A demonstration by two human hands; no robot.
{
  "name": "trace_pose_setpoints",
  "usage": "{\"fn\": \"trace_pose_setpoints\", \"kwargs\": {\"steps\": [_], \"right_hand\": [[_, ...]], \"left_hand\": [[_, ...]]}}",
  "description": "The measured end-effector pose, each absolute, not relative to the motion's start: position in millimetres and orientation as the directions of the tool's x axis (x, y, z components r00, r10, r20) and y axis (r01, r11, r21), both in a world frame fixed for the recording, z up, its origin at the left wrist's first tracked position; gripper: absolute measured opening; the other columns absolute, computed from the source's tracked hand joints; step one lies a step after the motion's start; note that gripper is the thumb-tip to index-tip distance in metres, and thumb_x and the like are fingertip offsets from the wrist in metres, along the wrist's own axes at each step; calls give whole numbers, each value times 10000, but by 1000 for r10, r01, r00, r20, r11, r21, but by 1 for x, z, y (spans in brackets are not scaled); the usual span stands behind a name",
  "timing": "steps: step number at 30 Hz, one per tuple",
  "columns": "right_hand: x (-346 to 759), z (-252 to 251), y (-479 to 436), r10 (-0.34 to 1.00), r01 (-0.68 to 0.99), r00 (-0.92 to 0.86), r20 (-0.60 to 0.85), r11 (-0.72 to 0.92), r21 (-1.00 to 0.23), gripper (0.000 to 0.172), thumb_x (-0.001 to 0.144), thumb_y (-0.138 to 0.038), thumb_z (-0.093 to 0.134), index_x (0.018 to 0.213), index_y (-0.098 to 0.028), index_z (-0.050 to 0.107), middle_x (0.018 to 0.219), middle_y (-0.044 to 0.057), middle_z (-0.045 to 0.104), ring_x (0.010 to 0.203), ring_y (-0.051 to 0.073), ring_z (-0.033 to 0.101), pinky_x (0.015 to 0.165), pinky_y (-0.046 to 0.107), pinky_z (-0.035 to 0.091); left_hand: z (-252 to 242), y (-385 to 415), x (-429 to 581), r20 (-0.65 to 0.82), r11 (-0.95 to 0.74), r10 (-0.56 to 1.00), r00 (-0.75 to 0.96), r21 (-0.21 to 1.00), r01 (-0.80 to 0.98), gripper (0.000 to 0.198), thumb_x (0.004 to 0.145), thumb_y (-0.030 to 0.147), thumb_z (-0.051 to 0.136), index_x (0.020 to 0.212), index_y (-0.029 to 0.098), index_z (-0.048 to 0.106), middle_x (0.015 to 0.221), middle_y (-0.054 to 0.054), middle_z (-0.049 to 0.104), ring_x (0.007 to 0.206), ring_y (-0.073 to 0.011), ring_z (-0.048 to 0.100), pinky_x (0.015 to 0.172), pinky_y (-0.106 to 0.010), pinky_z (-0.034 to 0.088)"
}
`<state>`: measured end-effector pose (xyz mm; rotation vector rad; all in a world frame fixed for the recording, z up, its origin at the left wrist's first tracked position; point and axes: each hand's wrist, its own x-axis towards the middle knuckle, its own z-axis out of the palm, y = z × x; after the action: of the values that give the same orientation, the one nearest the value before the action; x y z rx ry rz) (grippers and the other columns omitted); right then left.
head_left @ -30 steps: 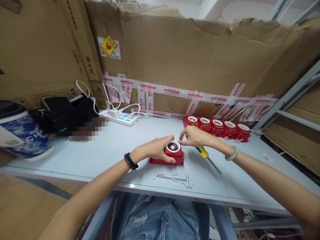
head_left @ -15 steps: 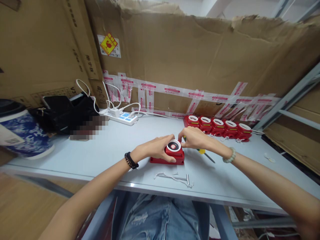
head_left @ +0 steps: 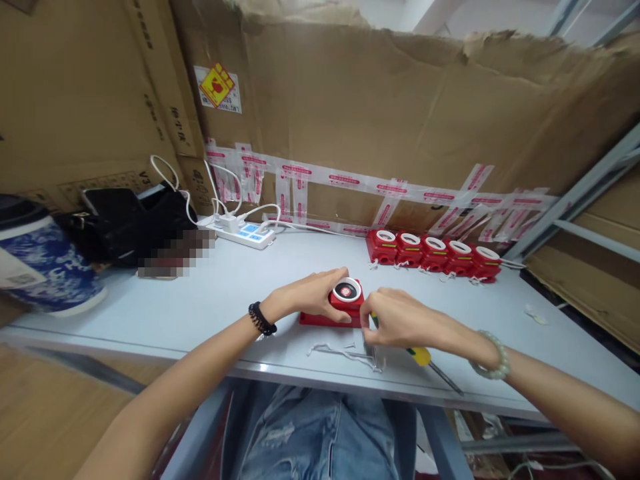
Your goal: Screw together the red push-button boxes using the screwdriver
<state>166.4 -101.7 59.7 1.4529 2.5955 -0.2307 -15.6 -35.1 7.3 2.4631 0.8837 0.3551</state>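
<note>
A red device [head_left: 345,301] with a round white-rimmed top sits on the pale table [head_left: 210,313] in front of me. My left hand [head_left: 307,295] is wrapped round its left side and holds it down. My right hand [head_left: 397,321] is closed round a screwdriver [head_left: 424,359] with a yellow-green handle, just right of the device and near the table's front edge; the blade points back toward my wrist. A small metal part with white string [head_left: 350,353] lies just under my right hand's fingers.
A row of several red devices [head_left: 434,252] stands at the back right. A white power strip [head_left: 243,235] with cables, a black bag [head_left: 127,223] and a blue-patterned container [head_left: 43,267] lie to the left. Cardboard walls [head_left: 400,113] close the back; a metal shelf frame [head_left: 580,193] stands right.
My right hand has left the top of the red device and moved toward me to the front edge, carrying the screwdriver with it. My left hand has stayed on the device.
</note>
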Motion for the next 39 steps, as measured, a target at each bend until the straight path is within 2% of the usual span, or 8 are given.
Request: {"fn": "trace_pose_setpoints", "kwargs": {"steps": [7, 14, 19, 22, 26, 29, 36, 39], "right_hand": [[166, 52, -103, 824, 843, -529, -202, 537, -17, 207, 688, -233, 516, 742, -199, 713, 657, 81, 687, 618, 196, 603, 542, 267, 336], [178, 99, -105, 900, 870, -430, 69, 434, -236, 201, 762, -294, 504, 698, -192, 664, 595, 15, 629, 535, 119, 500, 543, 245, 349], [182, 119, -104, 867, 816, -302, 397, 451, -363, 216, 762, -320, 538, 616, -171, 594, 572, -4, 580, 535, 105, 484, 537, 240, 368], [182, 121, -99, 830, 776, -231, 508, 472, -419, 235, 771, -324, 540, 592, -173, 560, 548, -11, 551, 525, 102, 474, 506, 239, 362], [181, 118, -90, 802, 728, -169, 573, 493, -477, 223, 758, -293, 568, 569, -175, 550, 522, -13, 537, 492, 95, 454, 466, 238, 362], [178, 117, -87, 776, 697, -162, 609, 527, -486, 209, 752, -273, 583, 567, -178, 556, 534, -8, 550, 494, 96, 465, 464, 239, 367], [166, 112, -85, 680, 607, -121, 723, 627, -489, 219, 756, -251, 593, 560, -175, 531, 502, -33, 500, 456, 72, 418, 426, 219, 337], [160, 105, -82, 661, 554, -91, 745, 655, -514, 236, 774, -253, 583, 563, -170, 522, 500, -38, 483, 447, 67, 416, 421, 213, 340]], "left_hand": [[7, -34, -17, 82, -679, 647, 758, 513, 525, 479, 642, 498, 677, 892, 223, 374, 881, -17, 548, 727, -186, 514, 626, -277, 376], [4, -41, -4, 145, -575, 798, 585, 477, 665, 586, 719, 663, 542, 1061, 208, 401, 984, -92, 593, 826, -269, 595, 669, -325, 422], [-1, -35, 1, 202, -407, 913, 354, 468, 784, 793, 786, 702, 402, 1354, 178, 225, 1224, -192, 497, 1020, -350, 579, 824, -417, 421], [6, -26, -15, 161, -469, 870, 467, 568, 676, 658, 884, 595, 307, 1419, 238, 166, 1317, -151, 436, 1108, -301, 535, 900, -408, 402], [19, -18, -38, 97, -653, 646, 757, 584, 483, 464, 898, 378, 397, 1355, 305, 366, 1383, -64, 376, 1159, -222, 485, 960, -329, 381], [20, -18, -41, 77, -683, 631, 772, 526, 507, 484, 854, 351, 491, 1330, 304, 420, 1328, -64, 419, 1134, -221, 485, 969, -322, 369], [22, -32, -34, 96, -655, 711, 697, 450, 607, 683, 797, 636, 493, 1380, 322, 325, 854, -25, 568, 761, -190, 555, 747, -321, 438], [25, -33, -33, 183, -681, 704, 686, 446, 580, 723, 748, 667, 534, 1336, 279, 373, 863, -31, 578, 792, -205, 564, 765, -348, 454]]}}
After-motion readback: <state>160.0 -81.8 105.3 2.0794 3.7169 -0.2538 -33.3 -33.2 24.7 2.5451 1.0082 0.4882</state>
